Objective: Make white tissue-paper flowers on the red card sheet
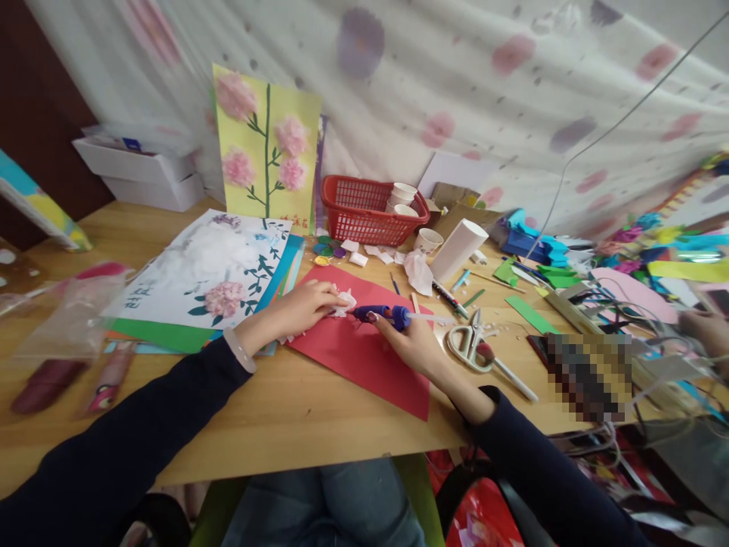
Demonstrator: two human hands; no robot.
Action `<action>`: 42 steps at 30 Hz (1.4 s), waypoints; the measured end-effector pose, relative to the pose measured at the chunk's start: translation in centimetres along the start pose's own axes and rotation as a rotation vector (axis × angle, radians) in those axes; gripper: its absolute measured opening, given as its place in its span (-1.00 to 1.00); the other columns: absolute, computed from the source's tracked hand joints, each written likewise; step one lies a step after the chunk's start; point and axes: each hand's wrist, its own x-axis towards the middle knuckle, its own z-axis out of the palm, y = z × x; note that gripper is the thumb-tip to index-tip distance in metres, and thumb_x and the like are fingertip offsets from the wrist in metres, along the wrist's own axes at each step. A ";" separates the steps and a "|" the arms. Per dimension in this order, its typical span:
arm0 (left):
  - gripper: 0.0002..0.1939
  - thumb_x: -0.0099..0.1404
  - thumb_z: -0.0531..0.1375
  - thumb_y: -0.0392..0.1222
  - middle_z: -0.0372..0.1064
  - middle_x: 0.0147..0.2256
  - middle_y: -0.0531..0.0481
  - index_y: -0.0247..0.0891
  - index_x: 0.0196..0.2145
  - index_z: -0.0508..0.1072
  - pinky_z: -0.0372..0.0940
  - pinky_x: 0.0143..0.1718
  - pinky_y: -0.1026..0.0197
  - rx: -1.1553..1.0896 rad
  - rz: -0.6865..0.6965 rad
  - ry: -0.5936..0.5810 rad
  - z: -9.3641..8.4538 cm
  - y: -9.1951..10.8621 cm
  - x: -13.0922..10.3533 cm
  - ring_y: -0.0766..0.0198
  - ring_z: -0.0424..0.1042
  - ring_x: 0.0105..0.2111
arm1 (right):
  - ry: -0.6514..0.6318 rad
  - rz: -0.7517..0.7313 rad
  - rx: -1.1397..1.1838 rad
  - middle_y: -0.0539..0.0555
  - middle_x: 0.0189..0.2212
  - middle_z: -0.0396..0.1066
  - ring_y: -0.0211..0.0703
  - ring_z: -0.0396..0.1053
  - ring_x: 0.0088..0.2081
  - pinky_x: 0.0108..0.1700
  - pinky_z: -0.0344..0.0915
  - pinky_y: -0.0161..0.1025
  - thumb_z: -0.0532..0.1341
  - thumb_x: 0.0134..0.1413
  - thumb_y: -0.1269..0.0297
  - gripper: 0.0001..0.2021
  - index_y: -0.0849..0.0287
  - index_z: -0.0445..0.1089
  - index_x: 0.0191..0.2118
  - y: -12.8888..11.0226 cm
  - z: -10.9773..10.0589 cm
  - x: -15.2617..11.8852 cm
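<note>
In the middle of the frame, a white paper piece (343,303) was held at its edge by the closed fingertips of the left hand (307,308). It was placed over the upper part of a red sheet (370,372), which was laid at a slant on the wooden bench (256,425). Just right of the piece, a blue glue gun (383,312) was gripped in the right hand (407,342), with its nozzle pointed left toward the white paper. Whether the paper was touched by the nozzle could not be told. The two hands were kept apart, with the glue gun between them.

At left of centre, a white picture sheet (151,292) with a pink flower was stacked on coloured sheets (171,334). Behind it, a yellow picture (259,152) decorated with pink blooms was stood upright in the upper left. A red basket (364,220), in which white paper cups (405,194) were held, was set at upper centre. Right of the red sheet, scissors (471,342) were laid near a green strip (531,314). At the right edge, another person's hand (705,332) was partly shown, blurred, beside tangled cables.
</note>
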 end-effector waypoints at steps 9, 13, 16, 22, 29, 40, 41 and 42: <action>-0.60 0.42 0.01 -0.34 0.38 0.07 -0.11 -0.15 0.12 0.44 0.20 0.14 0.06 -0.005 -0.013 -0.017 0.0 0.0 0.1 0.12 0.32 0.09 | 0.009 0.022 -0.021 0.01 -0.58 0.42 -0.17 0.32 -0.50 -0.46 0.15 -0.26 0.08 0.23 -0.09 -0.56 0.14 0.53 -0.36 0.2 0.0 0.2; -0.61 0.42 0.01 -0.33 0.39 0.06 -0.12 -0.16 0.12 0.44 0.20 0.13 0.06 -0.009 -0.009 -0.016 0.0 0.0 0.1 0.11 0.32 0.09 | 0.010 0.001 -0.046 0.00 -0.58 0.40 -0.18 0.31 -0.49 -0.45 0.14 -0.27 0.08 0.23 -0.09 -0.56 0.14 0.54 -0.32 0.1 0.0 0.2; -0.61 0.42 0.01 -0.33 0.39 0.06 -0.13 -0.16 0.12 0.43 0.21 0.12 0.07 -0.010 -0.013 -0.026 0.0 0.1 0.1 0.11 0.32 0.08 | -0.014 -0.039 -0.021 0.02 -0.47 0.46 -0.15 0.35 -0.41 -0.39 0.18 -0.27 0.08 0.25 -0.05 -0.58 0.13 0.56 -0.18 -0.1 -0.2 0.0; -0.62 0.42 0.03 -0.34 0.38 0.08 -0.13 -0.19 0.11 0.45 0.17 0.17 0.08 0.003 -0.035 -0.034 0.0 0.2 0.2 0.12 0.31 0.11 | -0.022 0.000 -0.007 0.00 -0.59 0.37 -0.20 0.27 -0.52 -0.47 0.12 -0.28 0.08 0.22 -0.11 -0.54 0.16 0.54 -0.34 0.0 -0.2 -0.3; -0.62 0.42 0.03 -0.32 0.38 0.09 -0.11 -0.16 0.12 0.44 0.17 0.17 0.08 -0.001 -0.033 -0.030 0.0 0.0 0.1 0.13 0.30 0.12 | 0.005 0.024 0.016 0.00 -0.61 0.36 -0.20 0.27 -0.52 -0.48 0.10 -0.29 0.09 0.19 -0.17 -0.50 0.17 0.52 -0.38 0.1 0.5 0.2; -0.61 0.44 0.00 -0.29 0.37 0.09 -0.14 -0.17 0.13 0.43 0.19 0.16 0.05 -0.015 -0.017 -0.031 0.1 0.0 0.2 0.12 0.30 0.13 | -0.008 -0.034 0.002 -0.06 -0.62 0.22 -0.27 0.14 -0.55 -0.51 0.03 -0.31 0.11 0.20 -0.08 -0.59 0.17 0.50 -0.32 -0.2 0.4 -0.2; -0.61 0.44 0.00 -0.29 0.37 0.10 -0.14 -0.17 0.13 0.43 0.18 0.16 0.05 -0.016 -0.016 -0.031 0.1 0.0 0.2 0.11 0.30 0.13 | -0.009 -0.049 0.012 -0.05 -0.62 0.24 -0.26 0.16 -0.55 -0.50 0.04 -0.31 0.11 0.20 -0.08 -0.59 0.16 0.51 -0.30 -0.2 0.5 -0.1; -0.61 0.44 0.00 -0.30 0.37 0.10 -0.14 -0.17 0.13 0.43 0.18 0.17 0.04 -0.018 -0.015 -0.031 0.1 0.0 0.2 0.11 0.30 0.13 | -0.011 -0.061 0.022 -0.04 -0.61 0.27 -0.26 0.18 -0.54 -0.50 0.05 -0.31 0.11 0.21 -0.08 -0.59 0.16 0.51 -0.30 -0.2 0.6 -0.1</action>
